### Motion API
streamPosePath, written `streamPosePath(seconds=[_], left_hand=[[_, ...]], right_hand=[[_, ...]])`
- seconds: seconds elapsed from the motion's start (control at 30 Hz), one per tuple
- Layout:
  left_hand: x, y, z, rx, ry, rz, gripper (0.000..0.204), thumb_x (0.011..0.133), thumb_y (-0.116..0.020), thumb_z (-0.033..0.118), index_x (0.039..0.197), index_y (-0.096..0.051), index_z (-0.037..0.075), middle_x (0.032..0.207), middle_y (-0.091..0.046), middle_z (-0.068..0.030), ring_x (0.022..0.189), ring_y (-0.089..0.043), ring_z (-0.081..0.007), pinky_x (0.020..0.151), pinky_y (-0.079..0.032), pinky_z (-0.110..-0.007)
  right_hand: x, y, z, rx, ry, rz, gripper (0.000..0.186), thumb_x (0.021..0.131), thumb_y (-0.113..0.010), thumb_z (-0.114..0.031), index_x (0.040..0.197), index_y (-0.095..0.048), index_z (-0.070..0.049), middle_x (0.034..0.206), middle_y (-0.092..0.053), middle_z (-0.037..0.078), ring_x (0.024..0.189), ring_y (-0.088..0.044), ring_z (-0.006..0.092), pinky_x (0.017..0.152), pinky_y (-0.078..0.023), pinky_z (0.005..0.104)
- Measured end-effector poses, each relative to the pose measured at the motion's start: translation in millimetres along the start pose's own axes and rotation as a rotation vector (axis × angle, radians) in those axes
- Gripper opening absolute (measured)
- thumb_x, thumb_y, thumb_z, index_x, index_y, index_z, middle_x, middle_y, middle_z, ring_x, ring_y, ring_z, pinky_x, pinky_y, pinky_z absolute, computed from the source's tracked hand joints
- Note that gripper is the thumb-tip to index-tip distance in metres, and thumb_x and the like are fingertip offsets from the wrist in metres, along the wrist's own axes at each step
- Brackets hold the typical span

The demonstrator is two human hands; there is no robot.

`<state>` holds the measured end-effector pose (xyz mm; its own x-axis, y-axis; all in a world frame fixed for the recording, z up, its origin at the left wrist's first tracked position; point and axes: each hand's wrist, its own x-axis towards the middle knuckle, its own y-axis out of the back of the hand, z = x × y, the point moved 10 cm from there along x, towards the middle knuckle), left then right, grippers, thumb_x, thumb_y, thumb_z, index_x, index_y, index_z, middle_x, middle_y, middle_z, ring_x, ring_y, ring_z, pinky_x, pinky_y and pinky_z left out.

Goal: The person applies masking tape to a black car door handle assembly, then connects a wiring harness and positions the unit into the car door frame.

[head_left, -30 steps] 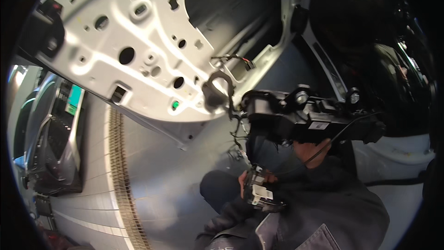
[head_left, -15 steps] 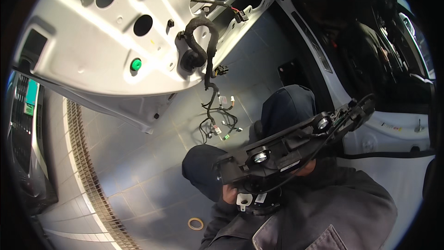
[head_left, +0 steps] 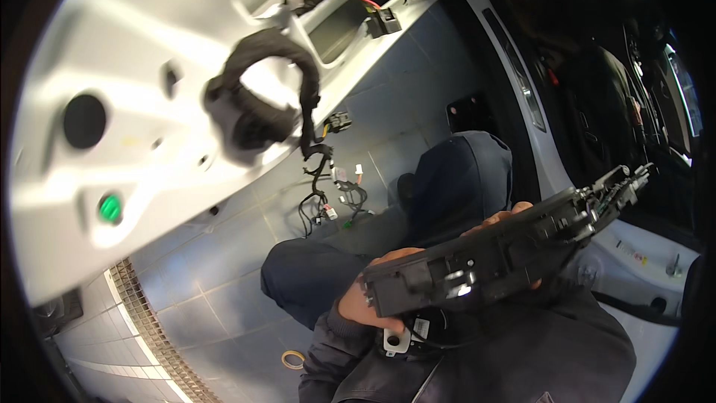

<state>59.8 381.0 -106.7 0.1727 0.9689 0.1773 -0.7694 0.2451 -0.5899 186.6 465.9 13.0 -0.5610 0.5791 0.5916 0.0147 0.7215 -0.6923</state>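
Observation:
In front of my body I hold a long black plastic car door part (head_left: 488, 272) with metal fittings, tilted up to the right. My left hand (head_left: 358, 304) is closed around its left end, the thumb underneath. My right hand (head_left: 510, 214) grips it farther right, its fingers over the far edge and partly hidden behind the part. Below the left end hangs a round black unit with a white bracket (head_left: 396, 341); a thin black cable runs from there. The right end carries a metal and plastic mechanism (head_left: 623, 190).
A bare white car door (head_left: 179, 22) with a green plug (head_left: 111, 208) stands open at left. Its black wiring harness (head_left: 304, 82) hangs down, with several loose connectors (head_left: 328, 213). A tape roll (head_left: 293, 360) and a drain grate (head_left: 153, 321) are at floor level. The car's door sill (head_left: 533, 116) is at right.
The part has turned in my hands, so its round metal fittings no longer show the same way. More of my fingers shows. The white door appears closer and lower left as my view moved.

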Motion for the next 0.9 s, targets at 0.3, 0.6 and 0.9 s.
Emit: streamPosePath(seconds=[0.3, 0.6, 0.9], left_hand=[[142.4, 15.9, 31.0, -0.235, -0.06, -0.024, 0.095, 0.075, -0.088, 0.042, 0.143, -0.046, -0.009, 0.138, -0.058, -0.0265, 0.124, -0.062, -0.0337, 0.104, -0.049, -0.04], [223.2, 24.3, 39.0, -0.386, 0.115, -0.063, 0.056, 0.099, -0.055, 0.018, 0.146, -0.043, -0.009, 0.123, -0.066, -0.0292, 0.095, -0.074, -0.0285, 0.081, -0.06, -0.032], [183.3, 64.2, 31.2, -0.443, 0.167, -0.239, 0.02, 0.096, -0.047, 0.01, 0.107, -0.056, -0.005, 0.107, -0.07, -0.0274, 0.069, -0.065, -0.0191, 0.062, -0.051, -0.027]], right_hand=[[85.3, 108.1, -56.6, -0.073, 0.066, 0.061, 0.045, 0.1, -0.061, -0.018, 0.136, -0.047, 0.005, 0.126, -0.056, 0.038, 0.126, -0.051, 0.058, 0.098, -0.047, 0.0697], [200.2, 126.6, -88.5, -0.816, -0.341, -0.623, 0.051, 0.095, -0.068, -0.027, 0.136, -0.054, 0.0, 0.137, -0.059, 0.026, 0.131, -0.051, 0.0485, 0.108, -0.044, 0.0572], [251.7, 149.9, 104.4, -1.417, -0.039, -0.692, 0.081, 0.086, -0.073, -0.04, 0.145, -0.041, 0.004, 0.138, -0.055, 0.021, 0.128, -0.054, 0.0371, 0.117, -0.036, 0.0499]])
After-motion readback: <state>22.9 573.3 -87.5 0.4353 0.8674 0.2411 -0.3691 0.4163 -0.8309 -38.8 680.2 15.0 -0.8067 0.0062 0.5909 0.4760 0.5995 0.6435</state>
